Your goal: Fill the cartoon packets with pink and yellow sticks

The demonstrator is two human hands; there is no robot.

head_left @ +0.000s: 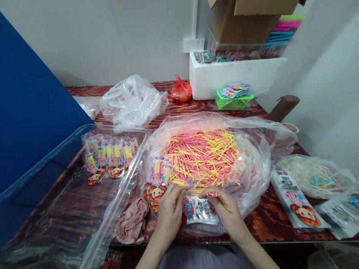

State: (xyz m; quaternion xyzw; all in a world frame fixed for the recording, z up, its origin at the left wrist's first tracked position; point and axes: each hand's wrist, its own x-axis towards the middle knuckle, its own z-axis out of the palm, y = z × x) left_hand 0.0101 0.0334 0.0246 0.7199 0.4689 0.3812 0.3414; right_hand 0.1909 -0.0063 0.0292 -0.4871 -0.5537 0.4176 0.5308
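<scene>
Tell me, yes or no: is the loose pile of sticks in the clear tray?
No, the sticks lie in an open plastic bag beside the clear tray.

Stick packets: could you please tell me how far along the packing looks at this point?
Done: a row of filled packets lies in the clear bin. In hand: the left hand holds a packet while the right hand pinches a few sticks at it. Left: a large pile of loose sticks and flat packets that look empty on the right, so much seems to remain.
</scene>
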